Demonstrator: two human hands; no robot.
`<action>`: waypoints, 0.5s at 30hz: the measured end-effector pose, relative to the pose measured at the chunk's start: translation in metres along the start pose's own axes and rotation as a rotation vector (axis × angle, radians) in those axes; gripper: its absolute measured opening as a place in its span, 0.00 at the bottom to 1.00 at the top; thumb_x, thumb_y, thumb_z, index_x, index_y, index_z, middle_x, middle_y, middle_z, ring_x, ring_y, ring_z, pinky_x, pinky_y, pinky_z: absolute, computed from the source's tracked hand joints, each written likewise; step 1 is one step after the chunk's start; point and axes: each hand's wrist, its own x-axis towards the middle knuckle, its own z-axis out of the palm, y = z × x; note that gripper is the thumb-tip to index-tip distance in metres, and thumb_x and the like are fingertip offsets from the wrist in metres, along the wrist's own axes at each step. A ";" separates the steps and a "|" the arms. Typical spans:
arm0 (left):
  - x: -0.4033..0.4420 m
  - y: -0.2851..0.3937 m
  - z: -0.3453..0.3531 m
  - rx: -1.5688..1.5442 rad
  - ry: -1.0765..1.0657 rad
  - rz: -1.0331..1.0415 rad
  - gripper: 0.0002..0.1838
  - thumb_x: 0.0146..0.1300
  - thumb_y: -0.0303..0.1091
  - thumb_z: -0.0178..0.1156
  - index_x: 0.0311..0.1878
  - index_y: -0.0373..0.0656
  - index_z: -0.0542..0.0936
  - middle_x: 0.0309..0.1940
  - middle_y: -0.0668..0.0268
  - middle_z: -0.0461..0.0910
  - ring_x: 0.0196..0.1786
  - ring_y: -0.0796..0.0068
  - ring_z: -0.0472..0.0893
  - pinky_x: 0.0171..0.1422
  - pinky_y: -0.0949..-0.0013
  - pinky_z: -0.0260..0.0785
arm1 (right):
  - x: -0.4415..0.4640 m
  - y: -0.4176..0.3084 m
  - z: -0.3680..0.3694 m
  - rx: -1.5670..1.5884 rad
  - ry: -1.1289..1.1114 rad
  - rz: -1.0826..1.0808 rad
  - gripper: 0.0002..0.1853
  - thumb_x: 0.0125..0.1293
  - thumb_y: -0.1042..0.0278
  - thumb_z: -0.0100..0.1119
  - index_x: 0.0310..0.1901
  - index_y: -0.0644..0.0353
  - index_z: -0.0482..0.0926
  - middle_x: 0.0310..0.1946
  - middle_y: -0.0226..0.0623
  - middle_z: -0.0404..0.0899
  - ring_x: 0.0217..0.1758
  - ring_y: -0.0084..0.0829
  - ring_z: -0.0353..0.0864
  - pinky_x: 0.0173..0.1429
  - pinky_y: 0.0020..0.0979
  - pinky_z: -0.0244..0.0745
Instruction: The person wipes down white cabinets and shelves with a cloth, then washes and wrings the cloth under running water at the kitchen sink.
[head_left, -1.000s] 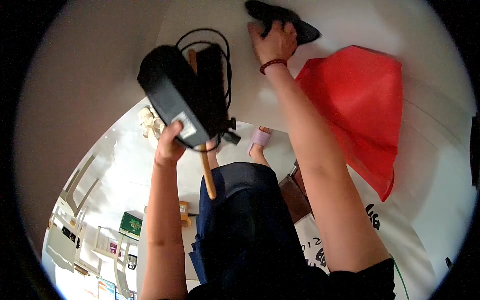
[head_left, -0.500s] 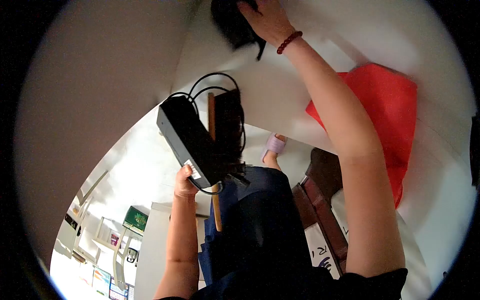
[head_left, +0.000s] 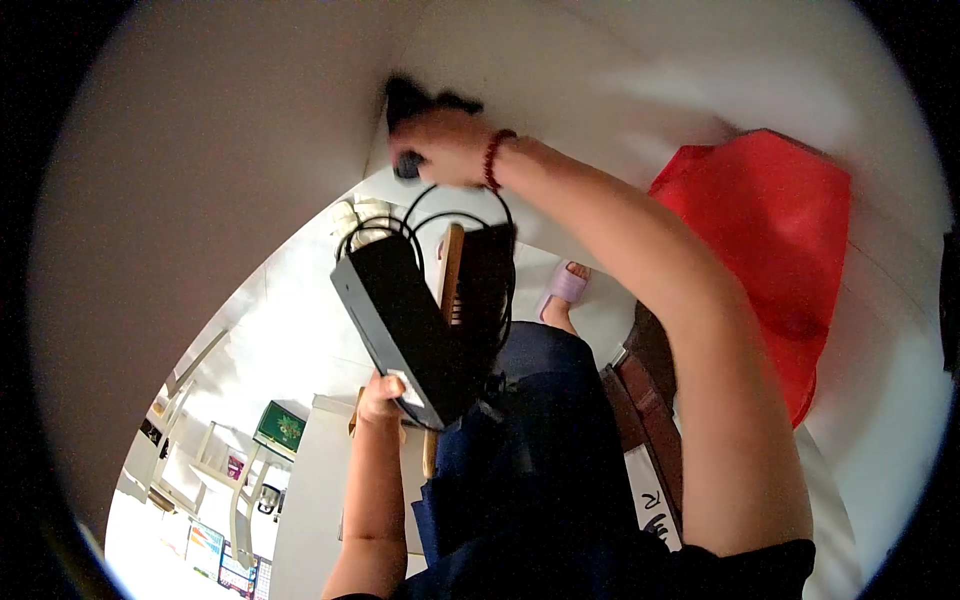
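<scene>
My left hand (head_left: 382, 396) is closed round the lower end of a flat black electronic box (head_left: 398, 335) with a small label on its edge. Loops of black cable (head_left: 435, 205) rise from the box's top. Against its right side lies a brush with a wooden handle (head_left: 453, 262) and dark bristles (head_left: 487, 275); whether my fingers also grip the brush is hidden. Above the box, my right hand (head_left: 445, 147), with a red bead bracelet at the wrist, is closed on a blurred black item (head_left: 408, 98), whose kind I cannot make out. It is close to the pale wall.
A red cloth or bag (head_left: 765, 230) hangs at the right on the white surface. Below are a foot in a lilac slipper (head_left: 568, 285) and a brown strap-like piece (head_left: 648, 410). A green box (head_left: 281, 428) and pale chairs stand at the lower left.
My right hand has come down and left with the black item, now just above the cables. My left hand has shifted slightly right and down with the box and brush.
</scene>
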 end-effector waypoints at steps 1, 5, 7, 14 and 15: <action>-0.010 -0.007 -0.005 -0.012 0.017 -0.015 0.49 0.29 0.48 0.76 0.59 0.36 0.72 0.50 0.58 0.78 0.52 0.61 0.79 0.55 0.64 0.72 | -0.007 -0.001 -0.011 0.092 0.047 -0.098 0.14 0.53 0.74 0.59 0.43 0.54 0.80 0.45 0.40 0.80 0.53 0.38 0.78 0.59 0.41 0.71; -0.040 -0.032 -0.029 -0.069 -0.003 -0.038 0.50 0.30 0.48 0.76 0.62 0.38 0.70 0.55 0.58 0.75 0.55 0.60 0.76 0.59 0.62 0.69 | -0.009 0.052 -0.068 -0.036 0.524 0.028 0.13 0.51 0.72 0.60 0.41 0.54 0.80 0.46 0.41 0.79 0.55 0.38 0.76 0.60 0.40 0.70; -0.049 -0.041 -0.039 -0.089 -0.013 -0.026 0.52 0.31 0.49 0.77 0.63 0.38 0.68 0.57 0.58 0.74 0.57 0.60 0.75 0.62 0.61 0.67 | -0.001 0.056 -0.074 -0.162 0.498 0.340 0.20 0.54 0.68 0.60 0.50 0.56 0.71 0.54 0.43 0.70 0.61 0.41 0.68 0.64 0.40 0.64; -0.074 -0.049 -0.039 -0.157 0.060 0.035 0.52 0.30 0.50 0.75 0.63 0.38 0.69 0.56 0.58 0.73 0.55 0.60 0.76 0.60 0.61 0.69 | -0.007 0.019 0.035 -0.147 0.412 -0.105 0.16 0.44 0.76 0.63 0.40 0.55 0.80 0.43 0.37 0.78 0.49 0.39 0.76 0.54 0.40 0.72; -0.078 -0.048 -0.039 -0.157 0.076 0.030 0.52 0.30 0.50 0.75 0.63 0.38 0.69 0.56 0.59 0.73 0.55 0.61 0.76 0.59 0.61 0.70 | -0.020 0.007 0.055 -0.049 0.282 -0.252 0.17 0.44 0.78 0.62 0.39 0.55 0.80 0.42 0.36 0.78 0.49 0.38 0.76 0.55 0.40 0.72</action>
